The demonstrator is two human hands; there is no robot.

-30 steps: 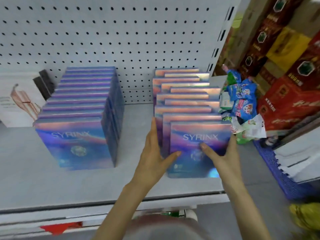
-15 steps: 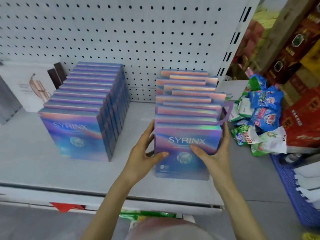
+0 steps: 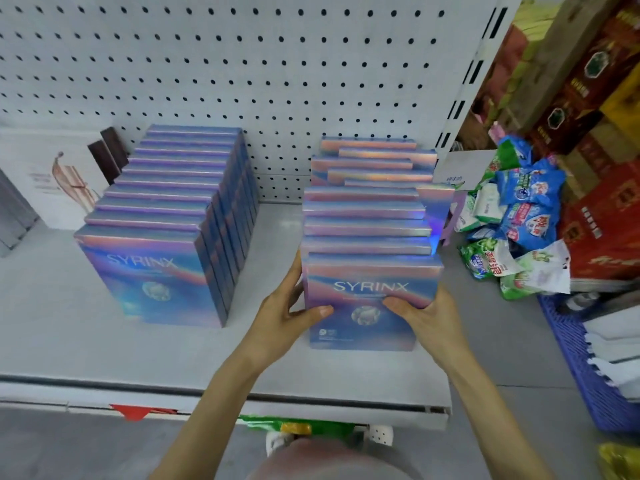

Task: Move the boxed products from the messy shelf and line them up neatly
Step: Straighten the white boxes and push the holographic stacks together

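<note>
So the person is standing at the shelf (image 3: 69, 334) with both hands on the front box (image 3: 367, 306) of the right row (image 3: 367, 209). The left hand (image 3: 287, 317) is gripping the box's left edge, with the thumb lying across the printed face and the fingers tucked round the side. The right hand (image 3: 429, 317) is doing the mirror image on the right edge, thumb pressing just under the SYRINX lettering. The box is standing upright on the shelf, facing the person, right up against the one behind it.

The right row is looking pretty ragged. The boxes are standing one behind another but shifted left and right, so the tops are zigzagging back to the pegboard (image 3: 242, 64). A stray box (image 3: 438, 206) is poking out on the right about halfway back, turned at an angle to the rest.

The left row (image 3: 166, 230) is sitting well apart on the same shelf. That one is packed tight and straight, with the same lettering showing up front. A white box (image 3: 52, 174) is standing behind its left corner.

Off the shelf's right end, blue and green packets (image 3: 519, 216) are lying in a heap. Red cartons (image 3: 609, 216) are stacked behind them, and a blue crate (image 3: 581, 368) is sitting lower down.
</note>
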